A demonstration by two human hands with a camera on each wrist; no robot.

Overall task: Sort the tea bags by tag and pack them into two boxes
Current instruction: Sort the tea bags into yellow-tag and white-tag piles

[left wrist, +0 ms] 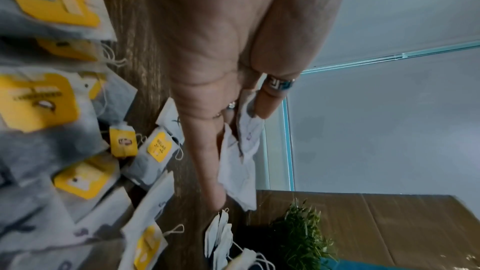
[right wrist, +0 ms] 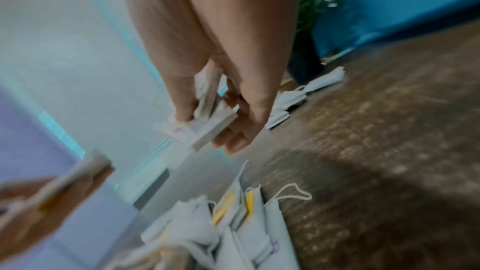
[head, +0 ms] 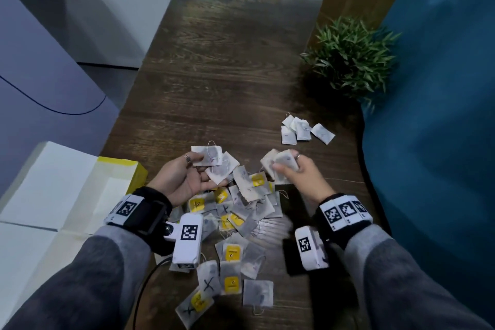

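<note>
A loose heap of tea bags lies on the dark wooden table, some with yellow tags, some plain with pen marks. My left hand is palm up over the heap's far left, holding a few plain tea bags between thumb and fingers; they show as white bags in the left wrist view. My right hand grips a small stack of plain tea bags, seen as a bundle pinched between thumb and fingers. A separate small group of white tea bags lies further back right.
An opened white and yellow box lies flat at the table's left edge. A potted green plant stands at the back right beside a blue upholstered surface. Bare table stretches beyond the heap.
</note>
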